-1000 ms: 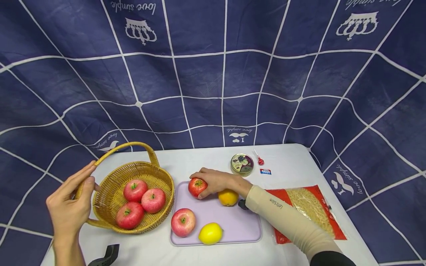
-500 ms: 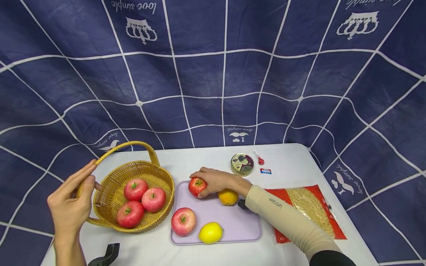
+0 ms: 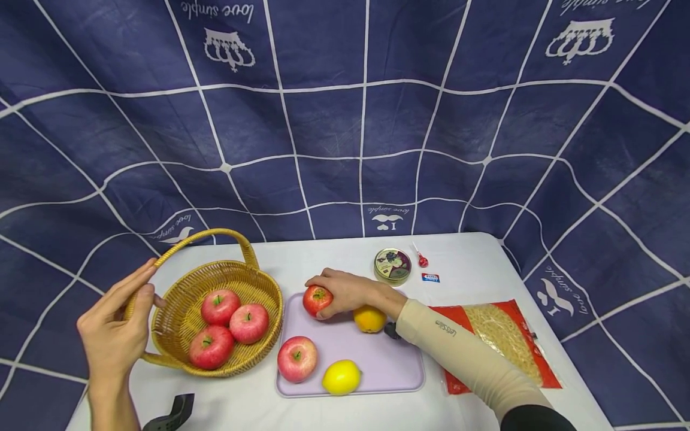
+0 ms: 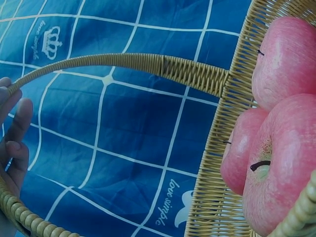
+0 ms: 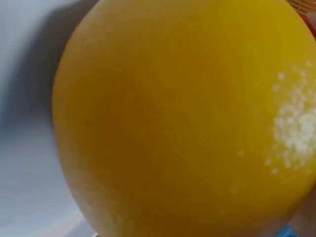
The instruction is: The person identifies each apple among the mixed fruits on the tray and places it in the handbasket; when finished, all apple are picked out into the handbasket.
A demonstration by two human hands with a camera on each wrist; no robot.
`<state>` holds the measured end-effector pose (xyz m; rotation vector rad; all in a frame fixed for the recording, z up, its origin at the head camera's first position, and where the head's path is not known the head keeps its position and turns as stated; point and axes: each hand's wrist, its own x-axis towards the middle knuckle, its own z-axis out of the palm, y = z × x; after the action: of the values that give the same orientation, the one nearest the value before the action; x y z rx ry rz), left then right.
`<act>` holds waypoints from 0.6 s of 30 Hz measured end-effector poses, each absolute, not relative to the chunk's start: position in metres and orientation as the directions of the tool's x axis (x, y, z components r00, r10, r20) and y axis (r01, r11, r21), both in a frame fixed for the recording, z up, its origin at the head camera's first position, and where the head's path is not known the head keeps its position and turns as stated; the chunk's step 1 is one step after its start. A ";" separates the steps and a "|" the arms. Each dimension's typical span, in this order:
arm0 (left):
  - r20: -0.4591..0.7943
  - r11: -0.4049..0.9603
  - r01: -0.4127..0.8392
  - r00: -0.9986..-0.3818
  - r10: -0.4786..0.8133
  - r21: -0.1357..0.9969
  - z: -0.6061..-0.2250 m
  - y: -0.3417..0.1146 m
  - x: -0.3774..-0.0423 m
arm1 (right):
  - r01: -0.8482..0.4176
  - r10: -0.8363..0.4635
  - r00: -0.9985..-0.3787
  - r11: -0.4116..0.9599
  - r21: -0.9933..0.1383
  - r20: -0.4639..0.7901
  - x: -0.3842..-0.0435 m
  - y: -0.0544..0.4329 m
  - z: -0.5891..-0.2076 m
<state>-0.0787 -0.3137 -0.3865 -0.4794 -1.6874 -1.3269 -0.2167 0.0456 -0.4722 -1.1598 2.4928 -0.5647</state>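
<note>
Just now I saw the right hand (image 3: 347, 291), curled round the pomegranate (image 3: 315, 301), shift it slightly, so grip seemed set; left hand (image 3: 114, 329) held the handle (image 3: 248, 254).

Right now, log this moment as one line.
left hand: holds basket handle | right hand: grips red fruit | basket: three apples | tray: one apple, lemon, orange fruit

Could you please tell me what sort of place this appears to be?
It looks like a staged tabletop set-up, perhaps for recording, though I can't be sure: a blue grid-patterned cloth hangs as a backdrop behind a white table, where a wicker basket stands beside a lilac tray.
</note>
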 end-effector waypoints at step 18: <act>0.827 0.334 0.756 -0.515 -0.227 0.563 -0.385 -0.313 -0.078 | -0.658 -0.763 -0.647 0.563 -0.500 -0.007 -0.216 0.035 -0.456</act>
<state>-0.0779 -0.3125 -0.3849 -0.4802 -1.6790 -1.3419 -0.2164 0.0353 -0.4562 -1.1890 2.5742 -0.6855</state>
